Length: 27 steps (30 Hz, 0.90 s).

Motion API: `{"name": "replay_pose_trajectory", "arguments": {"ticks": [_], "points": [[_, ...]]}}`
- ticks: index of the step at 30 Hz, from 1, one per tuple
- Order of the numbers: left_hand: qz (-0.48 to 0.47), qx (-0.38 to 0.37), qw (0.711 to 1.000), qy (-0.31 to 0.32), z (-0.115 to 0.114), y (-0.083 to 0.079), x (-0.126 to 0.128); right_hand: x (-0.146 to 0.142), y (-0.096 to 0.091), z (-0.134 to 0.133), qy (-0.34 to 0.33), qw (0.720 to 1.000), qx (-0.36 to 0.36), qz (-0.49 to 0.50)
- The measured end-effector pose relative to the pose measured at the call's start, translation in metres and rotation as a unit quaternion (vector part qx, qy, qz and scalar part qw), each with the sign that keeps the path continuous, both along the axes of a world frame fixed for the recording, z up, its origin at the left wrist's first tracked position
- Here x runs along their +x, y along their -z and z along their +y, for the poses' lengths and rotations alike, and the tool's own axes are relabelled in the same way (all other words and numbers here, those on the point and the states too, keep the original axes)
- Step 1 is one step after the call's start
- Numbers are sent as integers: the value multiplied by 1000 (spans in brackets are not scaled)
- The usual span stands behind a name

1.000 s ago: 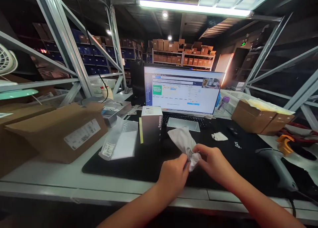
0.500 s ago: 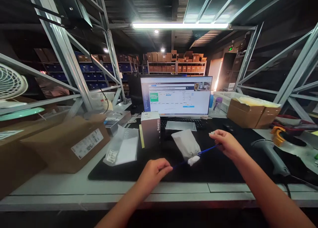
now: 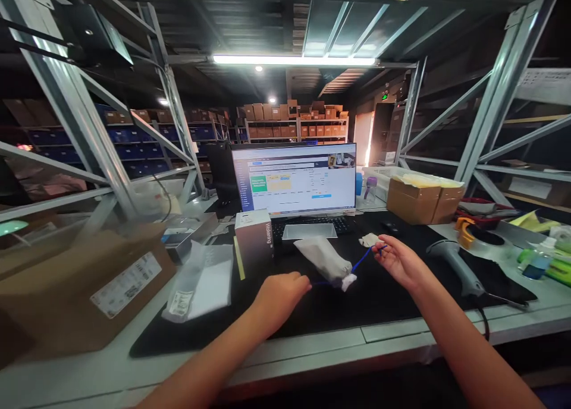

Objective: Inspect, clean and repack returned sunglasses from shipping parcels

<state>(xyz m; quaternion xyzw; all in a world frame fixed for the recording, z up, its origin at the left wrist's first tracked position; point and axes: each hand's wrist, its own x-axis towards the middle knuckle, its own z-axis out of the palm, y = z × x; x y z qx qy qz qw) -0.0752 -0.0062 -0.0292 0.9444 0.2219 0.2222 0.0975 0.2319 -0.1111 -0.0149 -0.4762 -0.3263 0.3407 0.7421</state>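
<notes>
A pale drawstring pouch (image 3: pixel 322 258) lies on the black desk mat, its gathered neck pointing toward me. Blue drawstring (image 3: pixel 362 259) runs out from both sides of the neck. My left hand (image 3: pixel 285 296) pinches the string's left end, just left of the pouch. On the other side, my right hand (image 3: pixel 399 260) has its fingers closed on the right end, which slants up from the neck. A small crumpled whitish piece (image 3: pixel 369 240) lies beside the right fingertips. Left of the pouch stands a tall grey-and-white box (image 3: pixel 254 242), with a clear plastic bag (image 3: pixel 200 281) holding something white.
A monitor (image 3: pixel 294 180) and keyboard stand behind the pouch, with a clear shallow tray (image 3: pixel 310 231) before them. Cardboard boxes (image 3: pixel 134 284) fill the left side. To the right are a barcode scanner (image 3: pixel 455 266), a tape dispenser (image 3: pixel 479 233) and a spray bottle (image 3: pixel 537 260).
The view has turned right. The whitish piece formerly at my right fingers now lies on the mat. The right string has tilted more steeply upward.
</notes>
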Motion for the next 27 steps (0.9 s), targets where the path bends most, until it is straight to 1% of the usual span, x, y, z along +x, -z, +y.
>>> {"name": "replay_pose_trajectory", "arguments": {"ticks": [3, 5, 7, 8, 9, 10, 11, 12, 13, 15, 17, 18, 19, 20, 23, 24, 25, 26, 27], "points": [[-12, 55, 998, 0, 10, -15, 17, -12, -1, -5, 21, 999, 7, -43], [-24, 75, 997, 26, 18, -21, 30, -24, -2, -4, 25, 996, 6, -82], [-32, 61, 995, 65, 29, -25, 44, -37, -2, -1, 6, 982, -3, -188], [-33, 46, 995, 85, 35, -25, 51, -43, -2, 0, -13, 964, -8, -265], [-33, 28, 994, 103, 41, -25, 57, -49, -1, 2, -35, 937, -14, -348], [-34, 11, 992, 118, 47, -25, 63, -54, 1, 3, -57, 902, -21, -427], [-38, 0, 991, 127, 52, -24, 68, -58, 3, 5, -70, 868, -29, -490], [-45, -8, 990, 133, 57, -24, 72, -61, 6, 7, -68, 843, -38, -532], [-57, -15, 989, 135, 61, -23, 76, -64, 9, 10, -53, 825, -50, -560], [-87, -29, 988, 128, 66, -21, 81, -68, 15, 16, 3, 799, -76, -596], [-119, -41, 985, 115, 67, -19, 85, -72, 15, 22, 49, 771, -103, -627], [-136, -47, 984, 109, 66, -19, 87, -75, 12, 24, 60, 749, -117, -649], [-152, -53, 982, 103, 65, -18, 89, -79, 7, 26, 69, 720, -134, -678], [-168, -60, 979, 98, 63, -18, 91, -83, 1, 28, 79, 682, -154, -710], [-209, -79, 970, 95, 59, -19, 95, -96, -23, 38, 107, 554, -217, -796], [-220, -84, 967, 96, 59, -21, 96, -99, -30, 43, 112, 520, -231, -814], [-230, -87, 964, 97, 58, -23, 96, -100, -37, 48, 114, 497, -239, -826], [-240, -90, 962, 96, 58, -25, 94, -99, -44, 52, 115, 488, -244, -830], [-252, -92, 959, 93, 58, -27, 91, -94, -49, 57, 115, 494, -244, -826]]}}
